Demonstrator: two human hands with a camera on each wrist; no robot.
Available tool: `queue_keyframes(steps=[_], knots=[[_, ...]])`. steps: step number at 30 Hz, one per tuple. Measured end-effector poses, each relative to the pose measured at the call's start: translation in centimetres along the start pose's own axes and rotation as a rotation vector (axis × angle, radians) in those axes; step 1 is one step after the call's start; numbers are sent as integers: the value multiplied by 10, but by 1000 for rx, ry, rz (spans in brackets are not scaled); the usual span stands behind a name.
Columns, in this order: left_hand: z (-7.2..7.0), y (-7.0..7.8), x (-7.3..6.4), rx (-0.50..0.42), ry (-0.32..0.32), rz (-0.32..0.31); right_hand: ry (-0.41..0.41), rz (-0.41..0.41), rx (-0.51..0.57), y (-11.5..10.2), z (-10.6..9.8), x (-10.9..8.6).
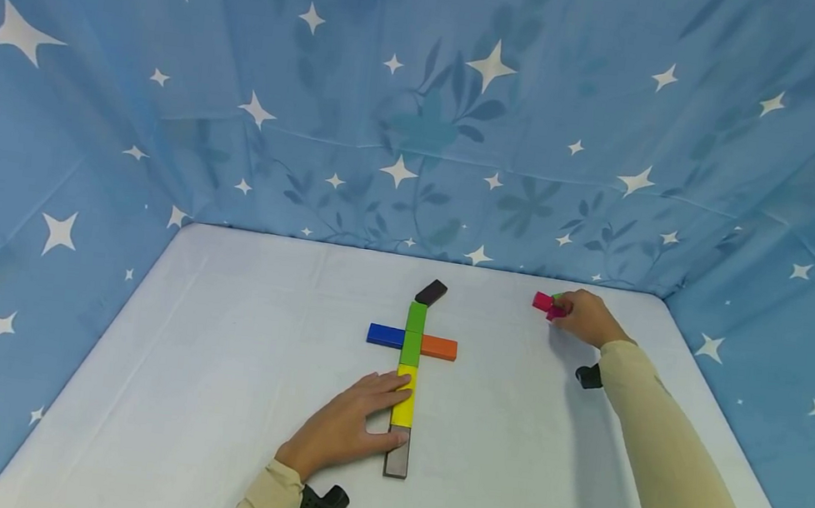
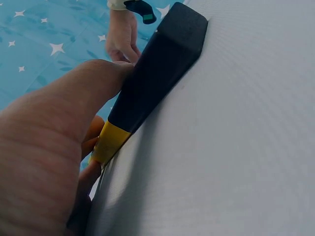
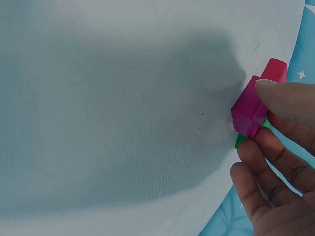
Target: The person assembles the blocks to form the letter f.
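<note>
My left hand [image 1: 346, 425] rests on a straight line of blocks, its fingers extended over the yellow section [image 1: 403, 411] and its thumb on the dark block [image 1: 396, 462] at the near end. The left wrist view shows that dark block [image 2: 160, 73] close up, the thumb along its side. At the far right of the table, my right hand [image 1: 587, 316] pinches a magenta block [image 3: 248, 109] between thumb and fingers. Right by it are a red block [image 3: 276, 70] and a green block [image 3: 239, 142], the latter mostly hidden behind the magenta one and the fingers.
Two green blocks [image 1: 415, 319] continue the line beyond the yellow. A blue block [image 1: 386, 335] lies crosswise on the left, an orange block [image 1: 439, 348] on the right. A black block [image 1: 432, 292] slants at the far end. Blue star-printed cloth [image 1: 363, 115] borders the white table [image 1: 228, 368].
</note>
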State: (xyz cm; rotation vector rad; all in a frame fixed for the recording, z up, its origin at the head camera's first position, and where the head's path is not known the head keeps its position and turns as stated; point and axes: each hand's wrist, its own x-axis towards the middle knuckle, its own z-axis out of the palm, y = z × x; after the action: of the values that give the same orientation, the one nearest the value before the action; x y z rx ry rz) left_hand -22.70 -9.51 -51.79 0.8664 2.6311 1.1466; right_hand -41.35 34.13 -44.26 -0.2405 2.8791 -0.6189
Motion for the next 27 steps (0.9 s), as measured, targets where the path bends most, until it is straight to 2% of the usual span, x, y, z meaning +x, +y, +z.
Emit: queue_keyframes(steps=[9, 14, 21, 27], knots=[[1, 0, 1, -8, 6, 8, -11, 48, 8, 1, 9, 3], [0, 0, 1, -2, 8, 11, -13, 20, 10, -6, 8, 3], [-3, 1, -1, -2, 6, -3, 6, -56, 34, -22, 6, 13], [-2, 1, -1, -5, 4, 6, -6, -69, 51, -36, 6, 22]])
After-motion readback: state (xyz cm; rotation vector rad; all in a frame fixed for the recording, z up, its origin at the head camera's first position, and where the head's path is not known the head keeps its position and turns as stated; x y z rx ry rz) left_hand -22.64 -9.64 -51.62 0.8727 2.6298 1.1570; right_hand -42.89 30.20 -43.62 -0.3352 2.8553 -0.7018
